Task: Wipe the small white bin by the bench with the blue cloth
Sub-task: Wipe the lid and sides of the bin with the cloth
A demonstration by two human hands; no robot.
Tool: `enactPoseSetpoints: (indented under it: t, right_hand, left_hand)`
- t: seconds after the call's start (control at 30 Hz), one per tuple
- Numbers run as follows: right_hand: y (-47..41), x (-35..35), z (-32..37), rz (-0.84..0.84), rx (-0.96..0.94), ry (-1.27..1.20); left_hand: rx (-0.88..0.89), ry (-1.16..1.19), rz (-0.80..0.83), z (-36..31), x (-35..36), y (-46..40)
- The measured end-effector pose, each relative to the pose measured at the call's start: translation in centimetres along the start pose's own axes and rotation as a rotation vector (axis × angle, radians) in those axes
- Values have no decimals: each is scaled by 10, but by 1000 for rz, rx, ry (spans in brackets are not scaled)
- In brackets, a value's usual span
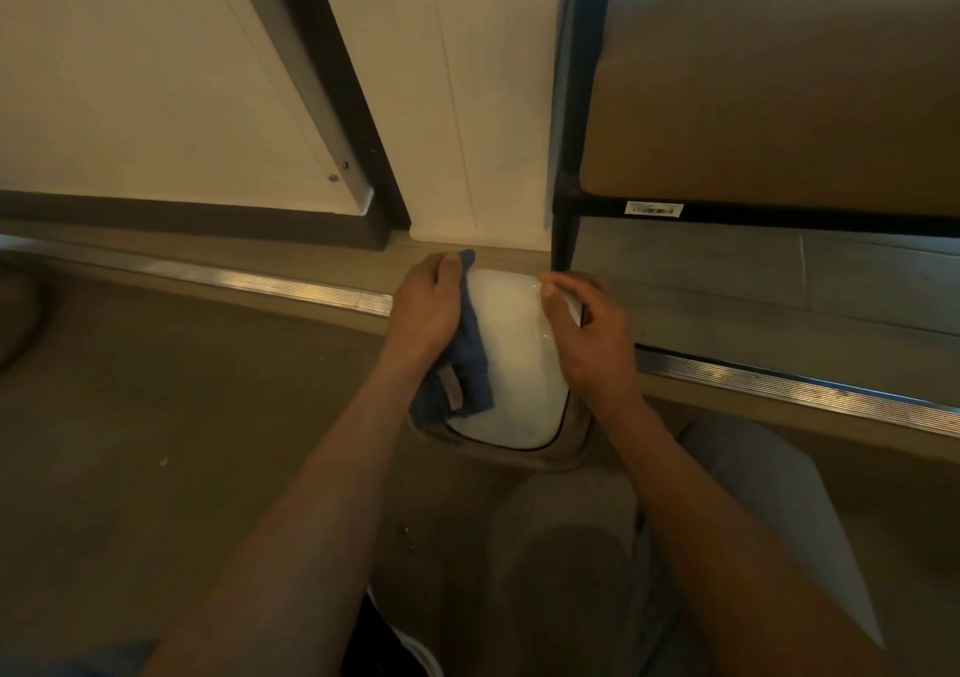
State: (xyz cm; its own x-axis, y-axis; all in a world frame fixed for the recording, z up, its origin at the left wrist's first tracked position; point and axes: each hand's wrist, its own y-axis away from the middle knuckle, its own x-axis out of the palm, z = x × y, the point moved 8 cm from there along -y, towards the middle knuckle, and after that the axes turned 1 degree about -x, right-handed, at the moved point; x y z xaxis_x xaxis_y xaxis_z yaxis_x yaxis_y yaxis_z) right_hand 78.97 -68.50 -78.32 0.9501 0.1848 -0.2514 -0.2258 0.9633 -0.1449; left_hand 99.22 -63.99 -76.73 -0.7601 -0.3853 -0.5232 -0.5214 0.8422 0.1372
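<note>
— On the brown floor (pixel 156 416), beside the black metal bench leg (pixel 565 239), what stands?
— Small white plastic bin (pixel 511 354). Left hand (pixel 428 307) grips a crumpled blue cloth (pixel 467 364) against its left side; right hand (pixel 592 333), fingers curled, holds its right edge.

A small white sticker (pixel 653 209) sits on the black bar (pixel 779 216) under the seat. It has a barcode and a line of tiny print, but both are too small and blurry to read. No other words or numbers show.
</note>
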Motion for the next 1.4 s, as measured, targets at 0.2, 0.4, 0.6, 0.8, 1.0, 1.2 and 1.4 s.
enactPoseSetpoints:
  t: [0.2,0.4,0.6,0.8,1.0,1.2,1.4]
  right_hand:
    - [1,-2,3,-20,-12,25]
    - [1,-1,5,-12,-27,18]
    - [2,1,5,-14,-24,21]
    - [3,-1,4,-52,-21,22]
    - [3,-1,5,-53,-38,26]
    - [3,1,6,-33,-4,19]
    - [5,0,8,-33,-26,29]
  left_hand:
    - [206,-401,75,-33,24,-8]
    - [491,-250,-52,-10,8,49]
    - [67,89,-14,6,-4,17]
    - [-33,-277,100,-20,14,-13]
    - [338,-286,-134,-3,10,61]
    - [21,164,-167,42,-3,70]
    - [-100,-61,-61,7,-7,8]
